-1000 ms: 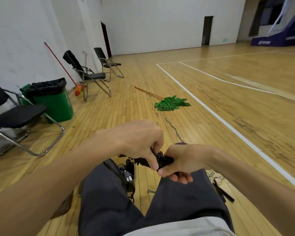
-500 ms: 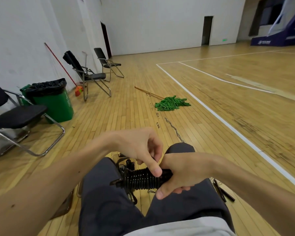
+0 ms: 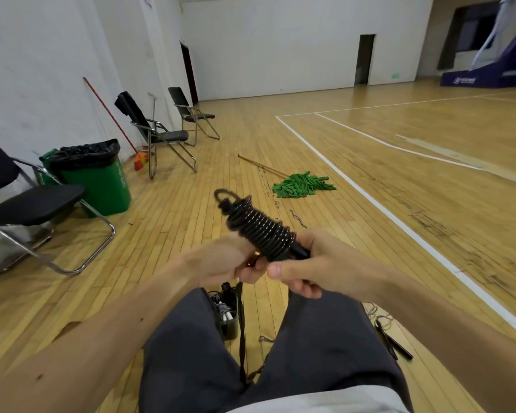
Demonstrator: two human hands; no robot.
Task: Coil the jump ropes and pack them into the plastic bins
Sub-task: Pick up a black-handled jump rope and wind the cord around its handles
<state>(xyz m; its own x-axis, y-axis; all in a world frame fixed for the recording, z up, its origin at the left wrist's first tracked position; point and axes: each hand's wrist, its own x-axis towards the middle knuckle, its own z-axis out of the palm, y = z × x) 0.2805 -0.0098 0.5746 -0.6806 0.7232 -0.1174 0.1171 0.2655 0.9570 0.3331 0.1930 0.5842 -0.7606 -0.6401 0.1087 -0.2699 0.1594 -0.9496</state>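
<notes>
A black jump rope (image 3: 258, 226), wound tightly round its handles, juts up and to the left from between my hands. My right hand (image 3: 316, 263) grips the bundle's lower end, thumb forward. My left hand (image 3: 224, 260) pinches the rope just under the coil. A loose black tail (image 3: 241, 326) hangs from there down between my knees. A dark plastic bin (image 3: 231, 327) stands on the floor between my legs, with several rope handles inside. Another jump rope (image 3: 392, 338) lies on the floor by my right knee.
A black folding chair (image 3: 27, 204) stands at the left with a green trash bin (image 3: 99, 177) behind it. Two more chairs (image 3: 161, 135) line the wall. A green mop (image 3: 301, 186) lies on the wooden floor ahead. A thin cord (image 3: 298, 219) lies beyond my hands.
The coiled bundle has swung up from lying across my lap to pointing up and left. Both hands have risen with it. My left hand has shifted from on top to under the coil.
</notes>
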